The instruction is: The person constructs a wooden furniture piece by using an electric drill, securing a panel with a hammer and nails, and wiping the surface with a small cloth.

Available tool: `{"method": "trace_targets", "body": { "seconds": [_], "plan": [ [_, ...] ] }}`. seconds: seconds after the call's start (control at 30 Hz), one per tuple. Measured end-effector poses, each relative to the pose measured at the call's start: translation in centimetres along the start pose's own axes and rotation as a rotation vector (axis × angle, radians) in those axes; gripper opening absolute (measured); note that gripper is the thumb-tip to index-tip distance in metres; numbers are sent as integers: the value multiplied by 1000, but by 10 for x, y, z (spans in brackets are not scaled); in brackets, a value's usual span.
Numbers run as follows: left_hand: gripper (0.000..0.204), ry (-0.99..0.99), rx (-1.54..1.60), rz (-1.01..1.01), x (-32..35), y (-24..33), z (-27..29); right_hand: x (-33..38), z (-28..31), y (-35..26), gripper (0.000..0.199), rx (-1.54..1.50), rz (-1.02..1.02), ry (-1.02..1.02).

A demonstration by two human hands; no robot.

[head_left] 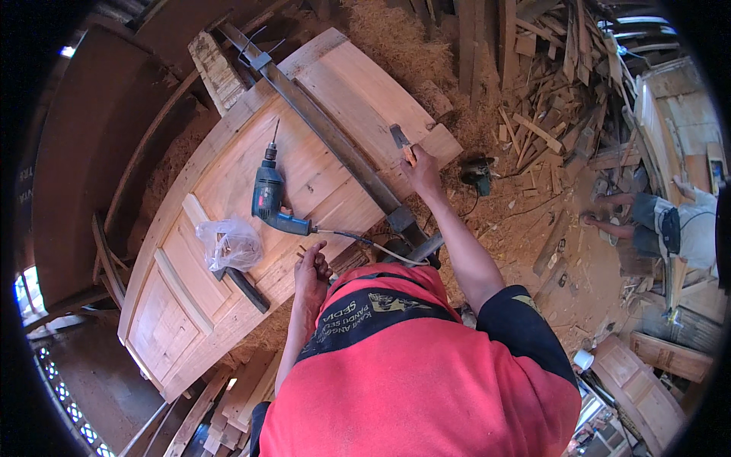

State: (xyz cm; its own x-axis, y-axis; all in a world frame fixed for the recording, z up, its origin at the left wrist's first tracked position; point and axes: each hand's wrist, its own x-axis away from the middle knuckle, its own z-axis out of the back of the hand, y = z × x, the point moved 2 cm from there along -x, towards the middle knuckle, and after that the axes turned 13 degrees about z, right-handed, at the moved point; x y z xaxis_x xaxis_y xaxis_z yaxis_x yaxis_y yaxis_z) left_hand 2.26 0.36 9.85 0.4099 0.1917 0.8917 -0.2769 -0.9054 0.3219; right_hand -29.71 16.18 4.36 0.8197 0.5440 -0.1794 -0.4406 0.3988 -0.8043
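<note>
My right hand [423,174] is closed around a chisel-like tool [399,137] with a short dark flat blade and a light wooden handle, held over the far right part of a wooden door panel [183,335]. My left hand [310,268], fingers curled, pinches a small thin piece, seemingly a wooden peg, over the panel's near edge. A blue corded drill [270,199] with a long bit lies on the panel, just beyond my left hand. Left of it sit a clear plastic bag [228,242] of small pieces and a dark-handled hammer [247,291], its head partly under the bag.
A long metal bar clamp [335,145] spans the panel. Another power tool [477,175] sits on the sawdust-covered floor to the right. Wood scraps [541,114] pile up at the far right. Another person [670,225] sits at the right edge. Boards [228,411] lie at lower left.
</note>
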Motion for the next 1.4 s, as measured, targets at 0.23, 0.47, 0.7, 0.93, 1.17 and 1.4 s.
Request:
{"method": "trace_targets", "body": {
  "seconds": [0.23, 0.47, 0.7, 0.93, 1.17, 1.4],
  "plan": [
    [25, 37, 15, -5, -3, -1, 5, -4, -2, -11, 23, 108, 62, -15],
    [23, 30, -112, -56, -10, 2, -8, -7, -4, -19, 26, 198, 72, -124],
    [28, 41, -1189, -800, -92, 31, -138, -9, -5, -25, 27, 227, 28, -90],
    [38, 76, -1462, -1103, -137, 30, -194, -4, -13, -17, 27, 251, -28, -55],
    [35, -26, -1365, -1110, -169, 31, -185, -2, 18, -27, 34, 111, 129, -18],
    [35, -43, -1331, -1176, -163, 30, -185, 43, 92, -80, 34, -261, -357, -174]
  ]
}}
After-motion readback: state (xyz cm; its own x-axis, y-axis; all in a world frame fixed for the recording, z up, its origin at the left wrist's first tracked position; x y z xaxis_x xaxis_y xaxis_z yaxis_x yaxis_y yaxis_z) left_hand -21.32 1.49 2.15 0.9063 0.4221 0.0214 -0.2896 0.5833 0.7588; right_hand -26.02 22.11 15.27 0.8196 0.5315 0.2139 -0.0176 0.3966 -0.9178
